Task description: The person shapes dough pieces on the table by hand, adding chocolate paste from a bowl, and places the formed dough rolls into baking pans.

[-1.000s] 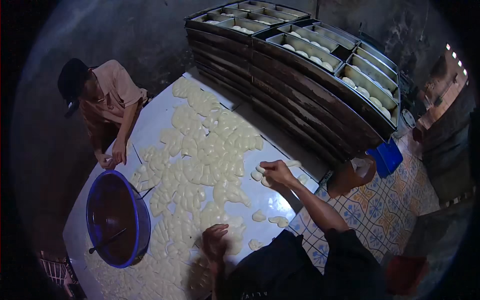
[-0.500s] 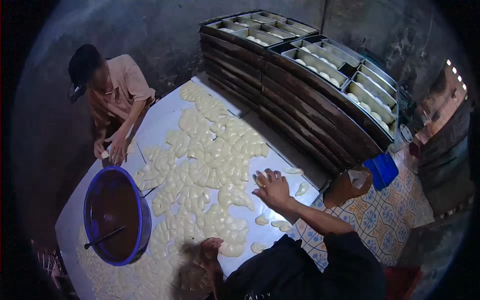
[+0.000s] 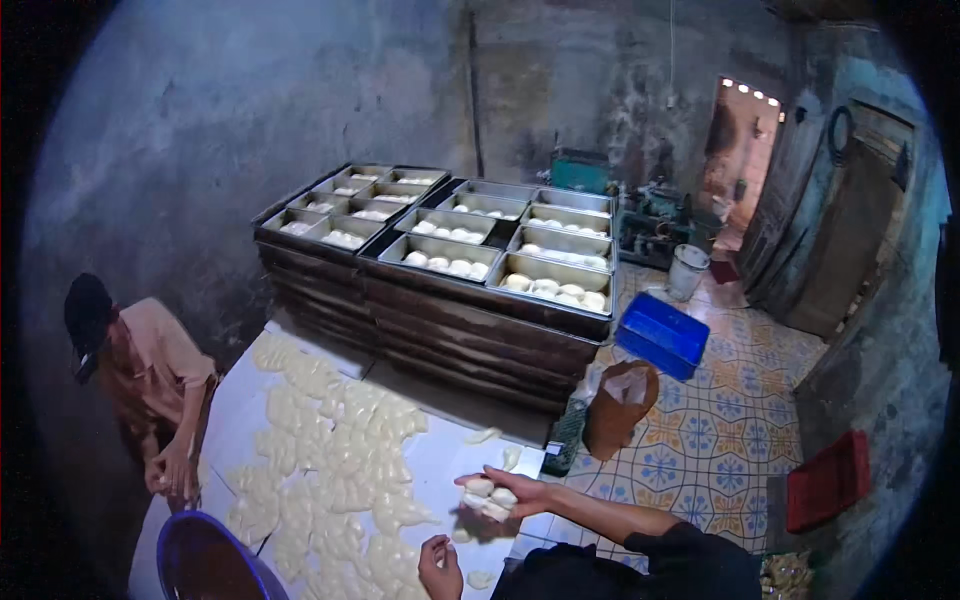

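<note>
My right hand [image 3: 525, 490] is held out palm up above the near right part of the white table [image 3: 440, 460]. Several pale dough balls [image 3: 490, 496] sit bunched on its fingers. Lower and to the left is my left hand [image 3: 440, 570], loosely curled, its thumb apart from the fingers and nothing visible in it. Flattened, glossy dough pieces [image 3: 340, 440] cover much of the tabletop to the left of my hands. A few loose pieces lie nearer: one dough strip [image 3: 483, 436] beyond my right hand and a dough lump [image 3: 481, 580] beside my left.
Stacked dark trays of metal baking tins [image 3: 450, 230], with dough balls inside, stand behind the table. A blue basin [image 3: 180, 530] is at lower left, near another person [image 3: 160, 370]. On the tiled floor are a brown sack [image 3: 622, 410], a blue crate [image 3: 662, 335] and a white bucket [image 3: 687, 272].
My view has swung up and to the right. My right hand has lifted off the table and turned palm up, and dough balls now show in it. The other person's hands remain together.
</note>
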`<move>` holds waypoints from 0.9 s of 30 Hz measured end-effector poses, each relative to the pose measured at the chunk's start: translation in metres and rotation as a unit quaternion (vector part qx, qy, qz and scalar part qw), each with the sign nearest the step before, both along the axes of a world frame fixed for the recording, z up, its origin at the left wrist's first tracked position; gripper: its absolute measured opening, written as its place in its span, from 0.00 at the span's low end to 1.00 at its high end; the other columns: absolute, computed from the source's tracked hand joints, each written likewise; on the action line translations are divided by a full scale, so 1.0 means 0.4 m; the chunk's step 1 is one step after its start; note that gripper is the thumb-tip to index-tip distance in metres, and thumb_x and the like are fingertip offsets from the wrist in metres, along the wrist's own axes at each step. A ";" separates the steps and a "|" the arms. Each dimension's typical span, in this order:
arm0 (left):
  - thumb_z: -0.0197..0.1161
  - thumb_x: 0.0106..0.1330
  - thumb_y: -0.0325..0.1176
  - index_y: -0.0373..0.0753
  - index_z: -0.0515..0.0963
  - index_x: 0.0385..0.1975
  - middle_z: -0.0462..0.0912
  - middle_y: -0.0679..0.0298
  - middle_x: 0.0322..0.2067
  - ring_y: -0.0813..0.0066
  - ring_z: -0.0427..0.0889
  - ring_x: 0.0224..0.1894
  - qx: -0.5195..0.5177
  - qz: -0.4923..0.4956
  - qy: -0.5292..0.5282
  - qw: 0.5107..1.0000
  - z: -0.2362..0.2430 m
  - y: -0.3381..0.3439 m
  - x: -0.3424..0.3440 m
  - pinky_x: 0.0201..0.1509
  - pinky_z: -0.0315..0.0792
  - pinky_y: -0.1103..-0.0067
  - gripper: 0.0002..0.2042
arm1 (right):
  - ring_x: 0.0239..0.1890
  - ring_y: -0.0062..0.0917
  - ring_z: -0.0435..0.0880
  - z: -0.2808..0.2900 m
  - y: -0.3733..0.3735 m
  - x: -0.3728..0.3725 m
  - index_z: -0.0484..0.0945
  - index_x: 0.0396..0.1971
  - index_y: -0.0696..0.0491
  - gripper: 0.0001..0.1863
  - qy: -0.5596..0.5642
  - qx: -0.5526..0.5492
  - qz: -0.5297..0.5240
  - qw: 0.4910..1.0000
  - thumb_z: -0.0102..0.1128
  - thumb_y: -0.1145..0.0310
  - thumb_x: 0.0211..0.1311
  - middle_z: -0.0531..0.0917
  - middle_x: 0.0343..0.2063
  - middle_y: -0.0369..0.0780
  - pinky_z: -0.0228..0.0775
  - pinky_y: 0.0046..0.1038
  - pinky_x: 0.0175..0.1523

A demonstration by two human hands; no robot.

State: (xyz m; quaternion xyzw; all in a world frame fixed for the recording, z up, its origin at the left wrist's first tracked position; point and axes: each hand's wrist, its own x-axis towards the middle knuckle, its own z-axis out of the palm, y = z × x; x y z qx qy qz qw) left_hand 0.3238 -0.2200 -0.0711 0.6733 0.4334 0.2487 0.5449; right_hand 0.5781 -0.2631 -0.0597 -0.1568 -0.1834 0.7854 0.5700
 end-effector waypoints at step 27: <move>0.59 0.58 0.21 0.36 0.63 0.51 0.71 0.59 0.39 0.73 0.71 0.34 0.066 0.290 -0.306 0.904 -0.049 0.022 0.259 0.37 0.72 0.78 0.21 | 0.49 0.34 0.77 0.694 0.302 1.391 0.62 0.63 0.56 0.35 -0.864 0.083 -0.159 0.470 0.46 0.44 0.68 0.78 0.48 0.50 0.68 0.32 0.54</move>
